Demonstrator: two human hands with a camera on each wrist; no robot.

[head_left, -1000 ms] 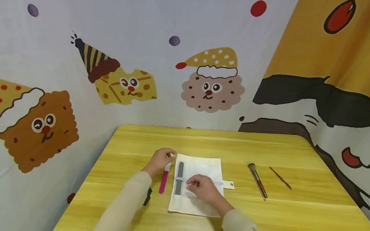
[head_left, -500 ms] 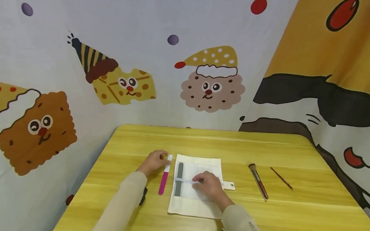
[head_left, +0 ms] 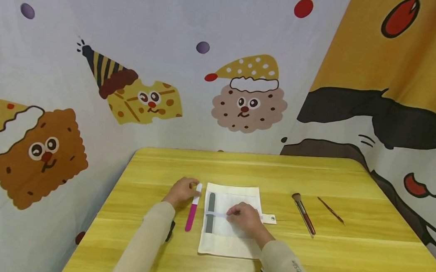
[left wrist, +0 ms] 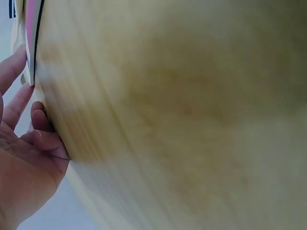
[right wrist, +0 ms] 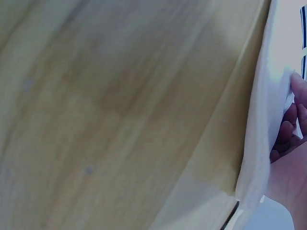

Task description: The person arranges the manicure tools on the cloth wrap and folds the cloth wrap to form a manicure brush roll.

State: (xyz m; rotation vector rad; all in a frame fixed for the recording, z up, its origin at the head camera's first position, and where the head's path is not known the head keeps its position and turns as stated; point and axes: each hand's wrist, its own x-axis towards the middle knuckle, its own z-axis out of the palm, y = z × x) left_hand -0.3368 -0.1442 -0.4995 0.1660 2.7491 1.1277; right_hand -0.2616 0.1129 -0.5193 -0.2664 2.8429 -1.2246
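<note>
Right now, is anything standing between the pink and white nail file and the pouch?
Nothing visible does: only bare table separates the pink nail file from the pouch. Inside, the gray file lies under the strap along the left side.

I have the pouch (head_left: 220, 246) lying open on the table (head_left: 364, 257), its strap (head_left: 268, 219) reaching right. I see the inner file (head_left: 209, 225) at the pouch's left, under the band (head_left: 220, 215); the right fingers (head_left: 234, 209) are at that band. Just left of the pouch lies the loose file (head_left: 191, 217), far end between the left fingers (head_left: 189, 180). Well right lie the large brush (head_left: 303, 214) and, farther right, the thin brush (head_left: 331, 210).
</note>
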